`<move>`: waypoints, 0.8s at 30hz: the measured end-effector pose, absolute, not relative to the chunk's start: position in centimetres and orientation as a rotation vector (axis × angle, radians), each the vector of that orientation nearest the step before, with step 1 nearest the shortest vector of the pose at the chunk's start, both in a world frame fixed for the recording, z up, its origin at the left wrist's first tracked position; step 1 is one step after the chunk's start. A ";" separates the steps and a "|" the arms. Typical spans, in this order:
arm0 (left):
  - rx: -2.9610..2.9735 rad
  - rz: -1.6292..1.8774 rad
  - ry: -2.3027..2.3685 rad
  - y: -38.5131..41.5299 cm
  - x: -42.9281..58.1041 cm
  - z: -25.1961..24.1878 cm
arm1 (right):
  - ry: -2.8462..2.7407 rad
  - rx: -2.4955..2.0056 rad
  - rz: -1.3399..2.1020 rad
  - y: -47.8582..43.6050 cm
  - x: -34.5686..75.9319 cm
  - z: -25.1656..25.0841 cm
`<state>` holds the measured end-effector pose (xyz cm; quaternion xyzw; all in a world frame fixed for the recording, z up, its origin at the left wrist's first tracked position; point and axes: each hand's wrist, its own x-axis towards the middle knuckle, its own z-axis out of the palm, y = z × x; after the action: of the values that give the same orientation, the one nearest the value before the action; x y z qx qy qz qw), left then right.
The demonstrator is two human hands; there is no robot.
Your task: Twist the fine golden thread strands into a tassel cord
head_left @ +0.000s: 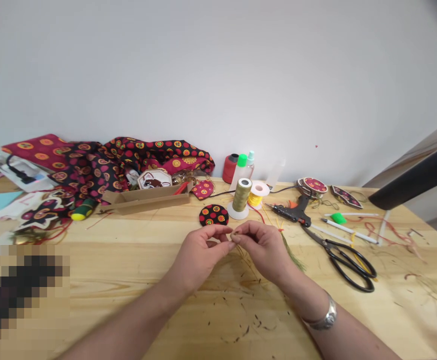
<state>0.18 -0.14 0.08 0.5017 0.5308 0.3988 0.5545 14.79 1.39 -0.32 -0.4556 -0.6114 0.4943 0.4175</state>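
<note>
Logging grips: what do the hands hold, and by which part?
Left hand and right hand pinch thin olive-green thread strands at their top end, between fingertips.

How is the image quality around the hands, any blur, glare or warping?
Head view: soft light, no glare; left hand and right hand, pinching olive strands, look sharp with faint shadows; the table bows from wide-angle distortion; a pixelated block masks the lower left; the dark bar at right is blurred.

Bright, even light fills the scene, and the hands cast only faint, soft shadows on the desk [128,280]. The wide lens bends the desk's edges. A pixelated block [23,295] covers the lower left corner, and the top right corner darkens.
</note>
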 end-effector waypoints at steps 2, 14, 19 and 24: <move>1.161 0.953 1.251 -0.1 0.2 0.1 | -1.514 -1.129 1.263 1.5 14.8 -0.5; 1.133 0.951 1.286 -0.2 0.3 0.0 | -1.538 -1.140 1.186 1.5 14.8 -0.8; 1.104 0.923 1.289 -0.2 0.3 -0.1 | -1.570 -1.111 1.142 1.5 14.8 -0.6; 1.037 0.929 1.264 -0.1 0.3 0.1 | -1.461 -1.119 1.288 1.6 14.6 -0.4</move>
<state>0.31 -0.14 0.08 0.4455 0.5430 0.3991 0.5894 14.61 1.58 -0.39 -0.4492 -0.5865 0.5167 0.4328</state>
